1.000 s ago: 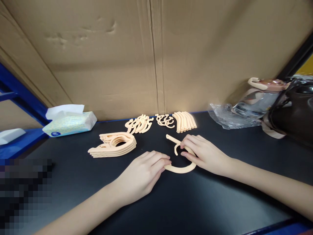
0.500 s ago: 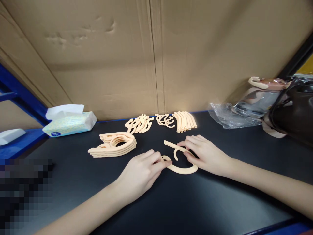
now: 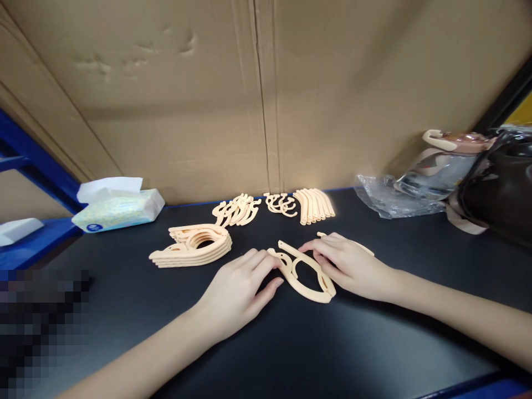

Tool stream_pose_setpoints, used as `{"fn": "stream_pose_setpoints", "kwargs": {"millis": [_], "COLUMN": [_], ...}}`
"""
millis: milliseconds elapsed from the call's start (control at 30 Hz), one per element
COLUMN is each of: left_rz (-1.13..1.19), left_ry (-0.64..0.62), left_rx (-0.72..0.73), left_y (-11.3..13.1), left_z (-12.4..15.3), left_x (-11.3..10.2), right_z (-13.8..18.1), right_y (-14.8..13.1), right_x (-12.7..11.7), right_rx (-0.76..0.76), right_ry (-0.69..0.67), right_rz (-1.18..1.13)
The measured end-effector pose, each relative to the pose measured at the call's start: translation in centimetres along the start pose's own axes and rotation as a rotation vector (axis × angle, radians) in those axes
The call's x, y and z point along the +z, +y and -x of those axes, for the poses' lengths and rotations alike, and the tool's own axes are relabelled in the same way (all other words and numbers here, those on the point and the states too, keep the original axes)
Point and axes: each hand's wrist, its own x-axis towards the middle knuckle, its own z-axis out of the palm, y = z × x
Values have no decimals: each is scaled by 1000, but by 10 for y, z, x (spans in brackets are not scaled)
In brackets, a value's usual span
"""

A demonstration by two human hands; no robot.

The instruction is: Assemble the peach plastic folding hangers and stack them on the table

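Note:
A cream plastic hanger piece (image 3: 305,274) made of curved arms lies on the black table (image 3: 332,343) between my hands. My left hand (image 3: 239,291) lies flat with its fingertips touching the piece's left end. My right hand (image 3: 349,263) presses on its right side, fingers stretched over the arms; a further cream arm (image 3: 361,247) sticks out behind the knuckles. A stack of finished folded hangers (image 3: 195,246) sits to the left. Along the back lie hook parts (image 3: 236,210), small hooks (image 3: 280,204) and curved arms (image 3: 313,206).
A cardboard wall (image 3: 266,94) closes the back. A tissue pack (image 3: 116,208) lies at the left by a blue shelf frame (image 3: 37,166). A crumpled clear bag (image 3: 394,202), a bottle (image 3: 444,163) and a dark bag (image 3: 502,191) crowd the right.
The curved arm and straight arm have been swung together into a narrower folded shape, shifted slightly right and nearer. Both hands followed it, the left fingertips moving to its left end.

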Motion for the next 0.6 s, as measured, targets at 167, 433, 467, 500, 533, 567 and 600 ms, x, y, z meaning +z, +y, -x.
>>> {"fn": "stream_pose_setpoints", "kwargs": {"millis": [167, 433, 467, 500, 533, 567, 600], "left_rz": [21, 117, 123, 127, 127, 121, 111], "left_ry": [-46, -3, 4, 9, 12, 16, 20], "left_rx": [-47, -62, -54, -40, -22, 0, 19], "left_y": [1, -1, -1, -1, -1, -1, -1], "left_z": [-1, 0, 0, 0, 0, 0, 1], "left_x": [-2, -4, -4, -4, -4, -4, -3], "right_z": [0, 1, 1, 1, 1, 0, 0], "right_y": [1, -1, -1, -1, -1, -1, 0], "right_x": [0, 0, 0, 0, 0, 0, 0], "right_rx": [-68, -131, -131, -127, -123, -120, -121], "right_ry": [-30, -109, -102, -86, -67, -51, -40], "right_rz": [-42, -48, -40, -30, -20, -12, -8]}}
